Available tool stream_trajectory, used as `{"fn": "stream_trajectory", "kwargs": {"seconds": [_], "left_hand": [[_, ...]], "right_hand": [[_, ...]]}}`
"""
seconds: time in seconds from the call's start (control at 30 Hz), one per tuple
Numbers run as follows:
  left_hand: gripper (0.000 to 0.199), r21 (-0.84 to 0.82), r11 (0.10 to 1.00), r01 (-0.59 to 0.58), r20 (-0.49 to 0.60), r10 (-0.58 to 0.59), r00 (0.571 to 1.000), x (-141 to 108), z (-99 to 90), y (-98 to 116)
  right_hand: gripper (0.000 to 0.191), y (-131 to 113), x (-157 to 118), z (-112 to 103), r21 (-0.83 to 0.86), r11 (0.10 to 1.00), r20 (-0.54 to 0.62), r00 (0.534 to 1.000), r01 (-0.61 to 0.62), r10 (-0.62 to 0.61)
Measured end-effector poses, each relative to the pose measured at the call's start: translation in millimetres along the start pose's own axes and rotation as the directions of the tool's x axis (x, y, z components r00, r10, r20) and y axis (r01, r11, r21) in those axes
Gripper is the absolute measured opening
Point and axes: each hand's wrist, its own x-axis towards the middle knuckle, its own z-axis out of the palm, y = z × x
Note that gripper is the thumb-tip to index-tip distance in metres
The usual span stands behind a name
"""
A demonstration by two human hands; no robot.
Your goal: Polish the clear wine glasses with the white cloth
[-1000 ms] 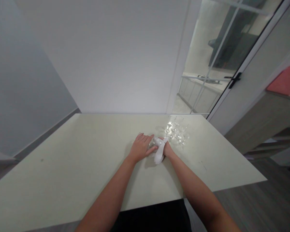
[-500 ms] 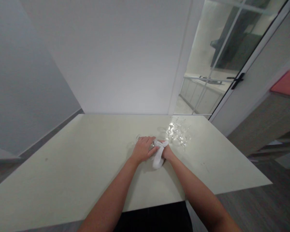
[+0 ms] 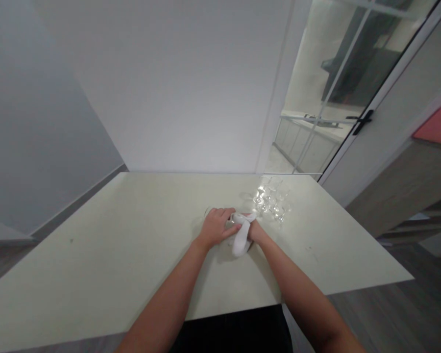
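Observation:
My left hand is wrapped round a clear drinking glass that lies on its side. Only a bit of its rim shows past the fingers on the left, and a little more glass shows by the thumb. My right hand grips a white cloth against the other end of the glass. Part of the cloth hangs down toward me in a loose loop. The right fingers are mostly covered by the cloth.
Several clear glasses stand close together on the pale table, beyond my right hand. A white wall rises behind the table. At the right is a glazed door with a black handle, near a shelf with a red item on top.
The left hand and the glass have shifted very slightly left. Both hands keep their hold, and the cloth's hanging part has moved a little.

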Motion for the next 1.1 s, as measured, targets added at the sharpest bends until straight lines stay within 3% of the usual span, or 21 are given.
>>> {"fn": "stream_trajectory", "kwargs": {"seconds": [0.07, 0.17, 0.27, 0.33, 0.43, 0.53, 0.63, 0.73, 0.83, 0.93, 1.1], "left_hand": [[0.057, 0.024, 0.999, -0.037, -0.018, 0.038, 0.999, 1, -1.4, 0], [0.061, 0.098, 0.994, 0.042, 0.104, -0.052, 0.993, 2, -2.8, -1], [0.059, 0.151, 0.984, 0.097, 0.208, -0.128, 0.970, 3, -4.4, -1], [0.058, 0.146, 0.983, 0.112, 0.232, -0.144, 0.962, 3, -5.7, 0], [0.058, 0.104, 0.987, 0.124, 0.259, -0.147, 0.955, 1, -6.2, 2], [0.057, 0.079, 0.988, 0.129, 0.271, -0.146, 0.951, -1, -4.3, 3], [0.054, 0.078, 0.989, 0.124, 0.226, -0.139, 0.964, -1, -1.1, 1], [0.050, 0.076, 0.994, 0.073, 0.075, -0.078, 0.994, 0, 1.2, 0], [0.048, 0.117, 0.993, -0.004, -0.065, 0.012, 0.998, 2, 1.6, 1], [0.047, 0.151, 0.988, 0.028, -0.037, -0.022, 0.999, 3, 1.2, 4], [0.049, 0.154, 0.977, 0.146, 0.123, -0.166, 0.978, 4, 1.7, 9]], "right_hand": [[0.021, 7, 4, 1, 0.071, 0.997, 0.040, 0.999, -0.029, 0.026], [0.023, 12, 5, 1, 0.043, 0.998, 0.064, 0.997, -0.044, 0.042], [0.020, 7, 1, 0, -0.198, 0.979, 0.033, 0.998, 0.053, -0.047], [0.018, 1, -3, -2, -0.384, 0.912, 0.025, 0.989, 0.145, -0.147], [0.016, -8, -8, -4, -0.492, 0.843, 0.035, 0.972, 0.219, -0.232], [0.015, -11, -10, -4, -0.492, 0.836, 0.024, 0.963, 0.244, -0.267], [0.016, -7, -7, -3, -0.426, 0.882, -0.003, 0.974, 0.202, -0.225], [0.016, 1, 0, 2, -0.183, 0.977, 0.021, 0.994, 0.106, -0.104], [0.016, 8, 5, 5, 0.002, 0.999, 0.051, 0.998, 0.034, -0.034], [0.017, 8, 4, 5, -0.038, 0.999, 0.006, 1.000, 0.014, -0.013], [0.021, -1, -3, 1, -0.354, 0.935, -0.150, 0.986, 0.013, -0.071]]}}
